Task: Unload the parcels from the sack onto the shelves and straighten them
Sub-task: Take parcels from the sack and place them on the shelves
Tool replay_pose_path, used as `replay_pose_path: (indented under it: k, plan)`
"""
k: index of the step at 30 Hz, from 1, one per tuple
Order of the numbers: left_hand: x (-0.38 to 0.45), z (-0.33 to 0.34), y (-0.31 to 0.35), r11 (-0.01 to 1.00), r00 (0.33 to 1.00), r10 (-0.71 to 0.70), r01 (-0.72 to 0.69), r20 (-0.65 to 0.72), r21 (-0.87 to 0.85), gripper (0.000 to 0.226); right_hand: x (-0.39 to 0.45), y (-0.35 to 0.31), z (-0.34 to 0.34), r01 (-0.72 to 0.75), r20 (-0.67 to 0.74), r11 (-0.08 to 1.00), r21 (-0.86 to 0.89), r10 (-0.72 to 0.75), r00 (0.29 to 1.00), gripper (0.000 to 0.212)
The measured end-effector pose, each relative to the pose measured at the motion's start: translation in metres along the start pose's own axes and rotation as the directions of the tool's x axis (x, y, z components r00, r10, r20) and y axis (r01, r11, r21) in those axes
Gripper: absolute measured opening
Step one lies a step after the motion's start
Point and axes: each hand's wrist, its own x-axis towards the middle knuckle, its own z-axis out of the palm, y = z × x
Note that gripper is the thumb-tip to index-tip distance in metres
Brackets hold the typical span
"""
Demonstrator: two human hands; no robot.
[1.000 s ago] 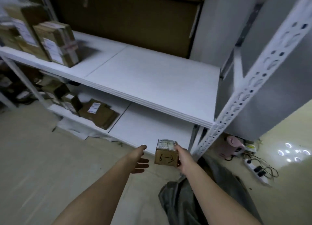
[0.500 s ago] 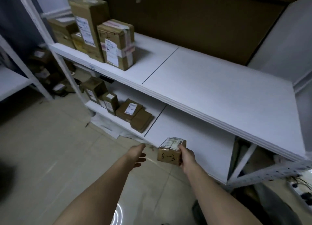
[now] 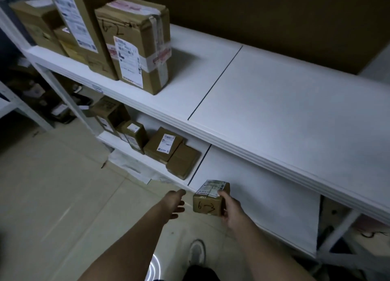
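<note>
Two hands reach toward the shelving. Nearest, at 6 o'clock, a shoe [image 3: 197, 252] stands on the floor [image 3: 52, 196]. Right hand [image 3: 231, 209] grips a small parcel [image 3: 209, 198] marked "6-3", label on top, held at the front edge of the lower shelf [image 3: 253, 196]. Left hand [image 3: 175, 202], just at its 9 o'clock, holds nothing, fingers loosely spread. Farther along that shelf, toward 11 o'clock, lie two flat boxes [image 3: 173, 152] and several upright ones [image 3: 118, 118]. Farthest, the upper shelf [image 3: 274, 103] carries tall cartons [image 3: 137, 42] at its 10 o'clock end.
</note>
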Motion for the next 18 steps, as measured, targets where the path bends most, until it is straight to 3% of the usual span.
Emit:
replay_pose_path:
  k: [8, 18]
  plan:
    - [0.139, -0.005, -0.021, 1.000, 0.997, -0.006, 0.006, 0.071, 0.006, 0.045, 0.121, 0.033, 0.041, 0.034, -0.017, 0.999, 0.036, -0.033, 0.999, 0.050]
    - [0.342, 0.001, -0.090, 0.931, 0.988, 0.135, -0.100, 0.076, -0.351, 0.037, 0.306, 0.109, 0.073, 0.222, 0.064, 0.960, 0.169, -0.235, 0.970, 0.041]
